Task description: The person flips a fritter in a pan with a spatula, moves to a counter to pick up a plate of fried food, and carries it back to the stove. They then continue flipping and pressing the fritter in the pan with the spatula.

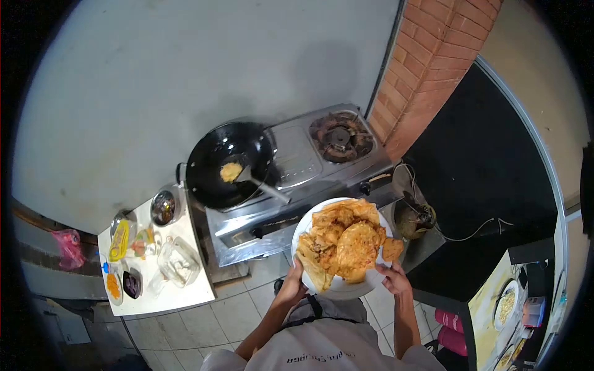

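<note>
A white plate (pixel 341 290) piled with golden fried flat pieces (pixel 349 247) is held over the floor in front of the stove. My left hand (pixel 294 283) grips the plate's lower left rim. At its lower right edge, my right hand (pixel 394 279) has its fingers closed on the rim, just below a small fried piece (pixel 392 249) that hangs at the side. On the left burner sits a black wok (pixel 207 176) with one pale yellow piece (pixel 231 172) in it. A metal spatula (pixel 270 188) rests in the wok, its handle pointing toward the plate.
The steel stove (pixel 297 151) has a bare right burner (pixel 341 137). At left, a white table (pixel 179 297) bears bowls, bags and a plate of orange shreds (pixel 113 286). A brick pillar (pixel 417 74) stands behind. Pink cylinders (pixel 451 340) and a counter (pixel 486 309) are at lower right.
</note>
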